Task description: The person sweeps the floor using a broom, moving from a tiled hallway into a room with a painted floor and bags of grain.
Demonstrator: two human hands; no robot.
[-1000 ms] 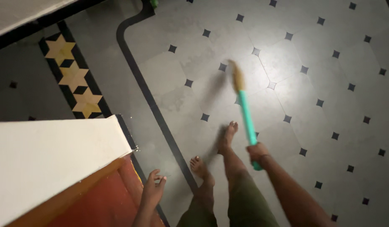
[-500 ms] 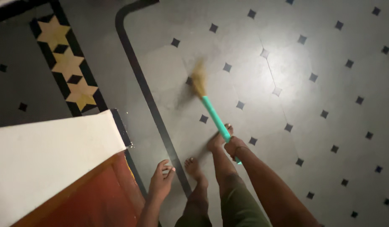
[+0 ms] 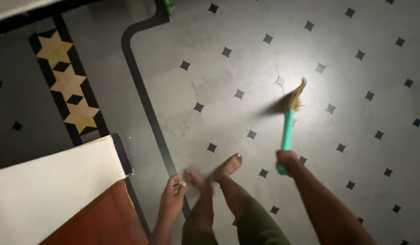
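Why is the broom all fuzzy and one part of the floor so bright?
In the head view, the broom bristles are smeared by motion blur, with a dark shadow beside them; the right hand grips its teal handle. A pool of light brightens the tiled floor there, while the left side and corners stay dim.

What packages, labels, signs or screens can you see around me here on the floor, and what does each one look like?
None: no package, label, sign or screen is in view.
In view instead: the right hand gripping a broom with a teal handle and straw bristles, over the grey tiled floor with small dark diamonds.
The left hand hangs free beside a white slab.
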